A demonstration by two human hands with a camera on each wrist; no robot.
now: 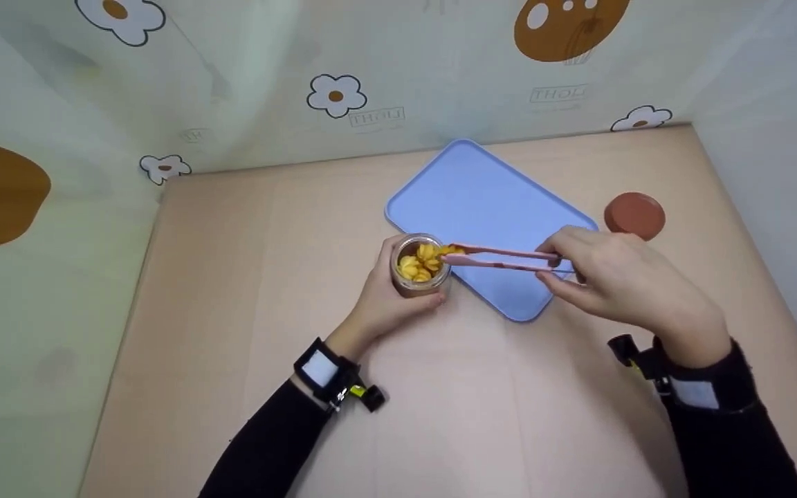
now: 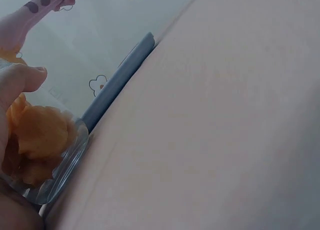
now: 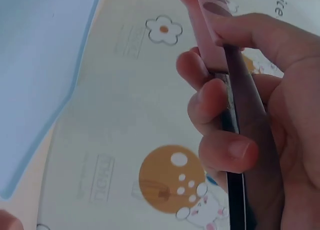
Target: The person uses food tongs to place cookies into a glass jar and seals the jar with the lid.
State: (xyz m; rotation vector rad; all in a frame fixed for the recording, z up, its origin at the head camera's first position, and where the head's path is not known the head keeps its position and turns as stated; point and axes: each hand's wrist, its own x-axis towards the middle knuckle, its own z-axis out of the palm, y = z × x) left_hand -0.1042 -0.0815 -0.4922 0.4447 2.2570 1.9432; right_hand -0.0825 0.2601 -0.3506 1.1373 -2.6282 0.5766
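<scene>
My left hand grips a clear jar that stands upright on the table at the near left edge of a blue tray. Yellow, ridged snack pieces fill the jar, and they show through its side in the left wrist view. From the right, my right hand holds pink tongs, fingers wrapped about their dark metal handle. At the jar's rim, the tong tips have a yellow piece between them. The tray surface in view is bare blue.
A reddish-brown round lid lies to the right of the tray. Patterned curtains hang behind the table's back edge and along its sides. The tabletop has a light covering.
</scene>
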